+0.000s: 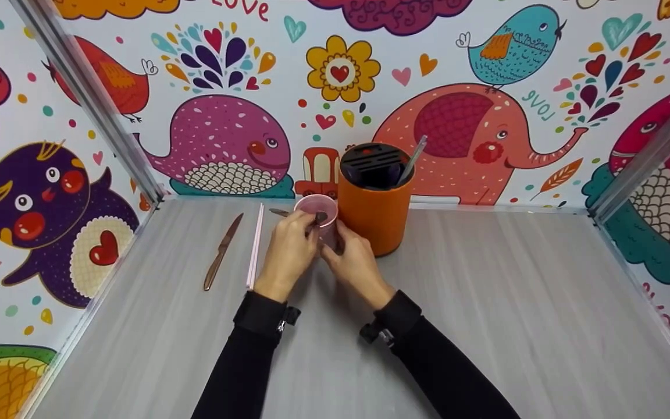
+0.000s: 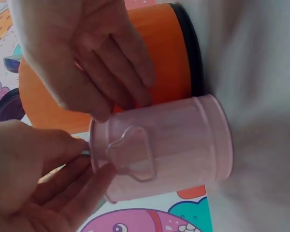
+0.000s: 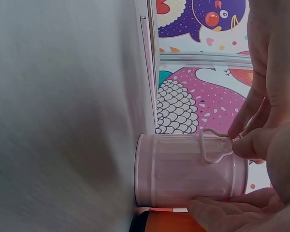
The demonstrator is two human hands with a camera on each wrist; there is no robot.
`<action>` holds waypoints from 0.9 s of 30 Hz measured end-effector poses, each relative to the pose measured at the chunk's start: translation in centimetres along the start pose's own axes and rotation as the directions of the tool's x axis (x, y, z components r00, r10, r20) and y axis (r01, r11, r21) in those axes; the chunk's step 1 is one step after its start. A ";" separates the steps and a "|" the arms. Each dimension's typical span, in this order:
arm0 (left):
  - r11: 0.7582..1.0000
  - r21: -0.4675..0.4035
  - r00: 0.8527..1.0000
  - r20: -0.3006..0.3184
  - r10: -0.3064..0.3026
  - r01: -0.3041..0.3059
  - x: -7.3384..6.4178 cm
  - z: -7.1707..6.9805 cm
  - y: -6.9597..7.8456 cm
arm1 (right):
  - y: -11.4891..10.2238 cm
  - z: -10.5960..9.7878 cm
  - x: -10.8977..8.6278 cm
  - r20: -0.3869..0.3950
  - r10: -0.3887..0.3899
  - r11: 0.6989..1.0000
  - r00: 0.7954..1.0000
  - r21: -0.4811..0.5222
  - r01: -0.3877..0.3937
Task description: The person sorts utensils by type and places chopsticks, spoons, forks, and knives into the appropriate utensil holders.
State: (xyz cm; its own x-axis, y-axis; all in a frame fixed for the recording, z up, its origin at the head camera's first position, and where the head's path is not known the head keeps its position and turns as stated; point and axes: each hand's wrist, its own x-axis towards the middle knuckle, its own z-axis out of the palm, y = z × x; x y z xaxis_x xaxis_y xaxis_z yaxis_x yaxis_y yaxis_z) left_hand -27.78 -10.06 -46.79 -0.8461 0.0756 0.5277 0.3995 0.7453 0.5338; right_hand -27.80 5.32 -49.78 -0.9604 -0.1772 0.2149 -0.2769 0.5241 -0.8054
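Two hands at a pink cup [image 1: 326, 233], which stands upright on the grey table [image 1: 486, 314] between the fingers of both. We see the left hand [image 1: 289, 247] pinching a slim metal piece [image 2: 85, 149] narrowly at the cup's rim, one finger reaching to the wire handle [image 2: 152, 159]. A dark rounded end [image 1: 321, 217] shows at the cup's mouth, just beside these fingers; we cannot tell whether it belongs to the pinched piece. The right hand [image 1: 357, 261] curves its thumb and fingers about the cup's other side, some fingers lying between cup and orange holder [image 1: 373, 218]. We judge that this side hold steadies the cup and leaves its mouth free for the left fingers, while the close-standing holder limits room for the right ones. The holder, just right of those fingers, keeps a black slotted utensil [image 1: 374, 157] and a clear stick [image 1: 414, 160] upright. Left of the left fingers lie pale pink sticks [image 1: 255, 247] and, farther off, a copper-coloured knife [image 1: 223, 253], apart and roughly lengthwise.
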 end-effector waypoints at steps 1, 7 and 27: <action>1.000 0.003 1.000 0.003 -0.002 0.002 0.0 0.1 0.0 | 0.0 0.0 0.0 0.005 0.008 1.000 1.000 0.007 -0.008; 0.999 0.032 1.000 0.012 0.011 -0.012 0.0 0.4 -0.1 | -0.1 -0.1 -0.1 0.018 0.036 0.999 0.999 0.027 -0.037; 0.987 0.049 0.961 0.225 -0.161 0.154 0.1 -4.3 1.5 | -0.2 0.0 -0.1 0.043 0.093 0.995 0.995 0.023 -0.094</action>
State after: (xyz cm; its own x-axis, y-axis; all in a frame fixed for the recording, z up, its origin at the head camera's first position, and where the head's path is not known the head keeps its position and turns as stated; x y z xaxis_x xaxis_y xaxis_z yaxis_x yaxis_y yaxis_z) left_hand -25.78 -11.77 -43.12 -0.9568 0.1017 0.2723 0.2466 0.7796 0.5756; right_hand -27.63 5.25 -49.60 -0.9798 -0.1636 0.1151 -0.1847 0.5190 -0.8346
